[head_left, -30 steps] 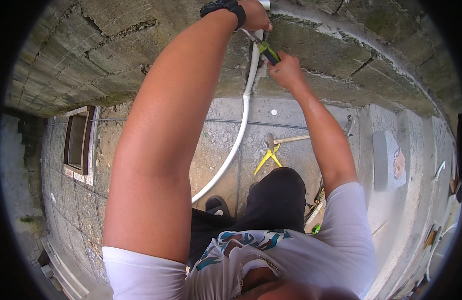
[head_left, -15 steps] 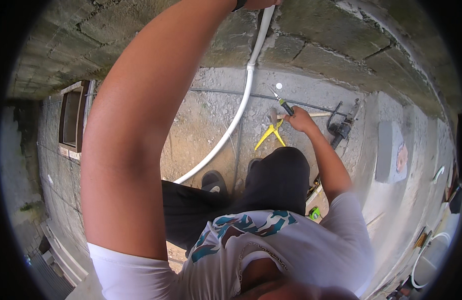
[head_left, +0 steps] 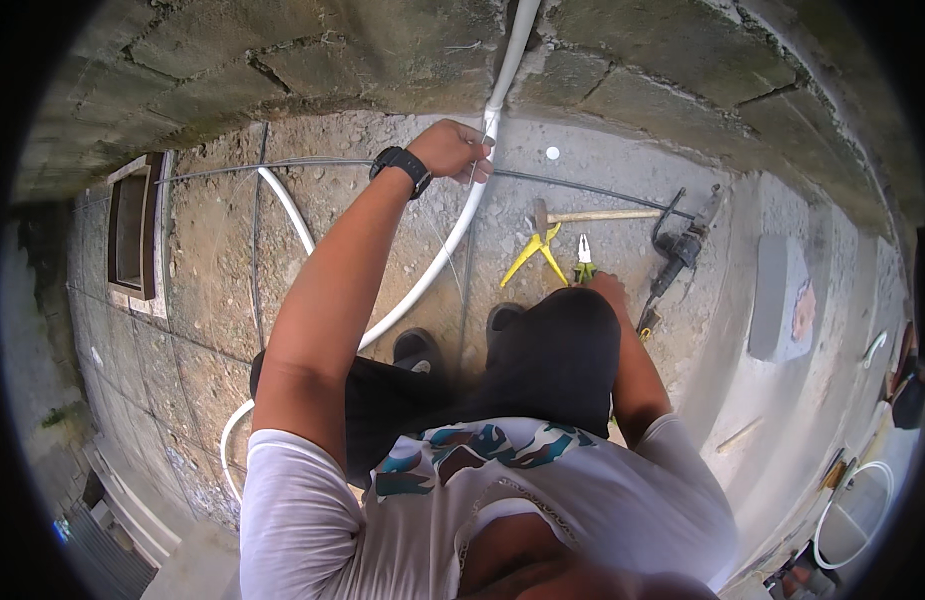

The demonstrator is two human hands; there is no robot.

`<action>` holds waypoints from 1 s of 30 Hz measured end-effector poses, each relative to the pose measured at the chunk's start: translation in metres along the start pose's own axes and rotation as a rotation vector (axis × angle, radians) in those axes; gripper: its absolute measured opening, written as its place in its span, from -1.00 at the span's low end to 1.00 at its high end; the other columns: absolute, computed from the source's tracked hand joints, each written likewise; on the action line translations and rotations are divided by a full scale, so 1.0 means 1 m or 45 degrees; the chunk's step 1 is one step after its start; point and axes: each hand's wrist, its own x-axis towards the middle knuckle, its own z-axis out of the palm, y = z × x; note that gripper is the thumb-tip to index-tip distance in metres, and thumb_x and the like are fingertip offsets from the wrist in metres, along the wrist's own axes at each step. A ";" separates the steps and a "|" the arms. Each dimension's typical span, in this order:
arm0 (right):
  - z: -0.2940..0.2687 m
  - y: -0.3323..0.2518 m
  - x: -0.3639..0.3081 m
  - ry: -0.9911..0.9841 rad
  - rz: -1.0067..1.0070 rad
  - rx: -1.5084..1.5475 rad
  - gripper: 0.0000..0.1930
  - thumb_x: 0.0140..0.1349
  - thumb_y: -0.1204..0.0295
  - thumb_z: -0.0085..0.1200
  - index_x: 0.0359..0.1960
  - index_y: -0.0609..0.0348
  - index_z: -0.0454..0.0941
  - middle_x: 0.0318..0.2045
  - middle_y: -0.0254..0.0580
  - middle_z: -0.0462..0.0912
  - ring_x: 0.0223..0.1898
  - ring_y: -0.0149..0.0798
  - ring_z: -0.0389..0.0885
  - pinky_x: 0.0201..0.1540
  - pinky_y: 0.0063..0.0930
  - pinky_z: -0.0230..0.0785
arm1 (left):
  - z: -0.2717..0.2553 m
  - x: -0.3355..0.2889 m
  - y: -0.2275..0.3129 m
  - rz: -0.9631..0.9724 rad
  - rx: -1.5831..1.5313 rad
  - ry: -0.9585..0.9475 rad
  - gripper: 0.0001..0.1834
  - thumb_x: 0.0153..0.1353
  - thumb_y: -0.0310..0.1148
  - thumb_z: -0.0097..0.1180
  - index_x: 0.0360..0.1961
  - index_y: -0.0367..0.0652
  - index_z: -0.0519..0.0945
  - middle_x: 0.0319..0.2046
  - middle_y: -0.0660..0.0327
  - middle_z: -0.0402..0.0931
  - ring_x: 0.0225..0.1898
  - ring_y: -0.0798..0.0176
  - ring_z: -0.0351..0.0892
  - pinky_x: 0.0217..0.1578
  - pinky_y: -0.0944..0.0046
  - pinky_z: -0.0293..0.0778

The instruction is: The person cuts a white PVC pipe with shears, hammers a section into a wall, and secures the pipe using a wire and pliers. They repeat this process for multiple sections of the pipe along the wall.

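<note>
**Head view: left hand clasped on the white pipe, right hand low by the pliers**

Head camera looks down over a crouching person on a rough concrete floor [head_left: 382, 250]. Furthest left, a wooden frame [head_left: 137, 235] lies flat on the floor. Next, the left arm stretches forward and up, nearly straight, with a black watch [head_left: 402, 165] on the wrist. The left hand [head_left: 452, 148] curls around the white pipe [head_left: 452, 245], its grip pressed together on the tube just below where the pipe rises against the block wall [head_left: 662, 60]. From that grip the pipe curves down and leftward past the shoes. Right of it lie yellow cutters [head_left: 530, 256], a hammer [head_left: 582, 215] and green-handled pliers [head_left: 583, 258]. The right hand [head_left: 610, 287] sits low at the knee, just beside the pliers' handles; whether its grip is spread or pressed together cannot be told. Farther right lies a power drill [head_left: 677, 255].
</note>
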 end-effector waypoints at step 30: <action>-0.077 -0.139 0.106 -0.184 -1.173 0.274 -0.81 0.24 0.33 0.26 -0.28 0.20 0.73 -0.29 0.10 0.70 -0.19 0.13 0.68 -0.10 -0.09 0.48 | 0.091 0.007 -0.135 -0.518 -0.585 0.019 -0.74 0.34 -0.25 0.19 -0.24 -0.25 0.73 -0.34 0.18 0.71 -0.34 0.35 0.64 -0.33 0.29 0.58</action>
